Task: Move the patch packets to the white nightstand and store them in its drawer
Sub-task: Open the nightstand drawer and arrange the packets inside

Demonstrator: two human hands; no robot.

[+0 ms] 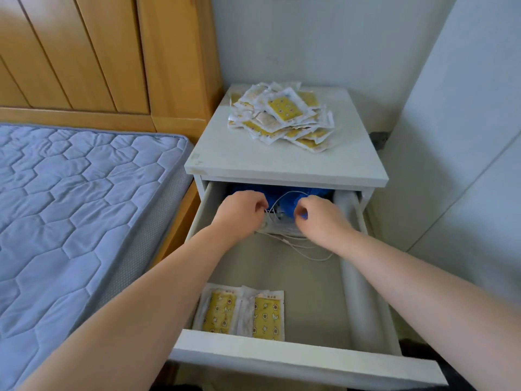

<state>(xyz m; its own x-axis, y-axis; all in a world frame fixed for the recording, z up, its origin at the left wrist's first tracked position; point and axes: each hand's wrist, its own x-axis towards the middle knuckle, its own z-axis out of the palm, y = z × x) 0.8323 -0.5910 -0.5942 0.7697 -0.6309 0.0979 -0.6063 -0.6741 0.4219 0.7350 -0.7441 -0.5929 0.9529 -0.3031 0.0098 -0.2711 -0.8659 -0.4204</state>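
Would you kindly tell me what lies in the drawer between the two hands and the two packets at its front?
Head view: a loose white cable, then only the bare floor of the drawer.

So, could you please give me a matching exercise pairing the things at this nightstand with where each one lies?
1. pile of packets
2. pair of packets
3. white cable
4. blue item

A. front left of the drawer
B. nightstand top
C. back of the drawer
D. middle of the drawer floor

Pairs: 1-B, 2-A, 3-D, 4-C
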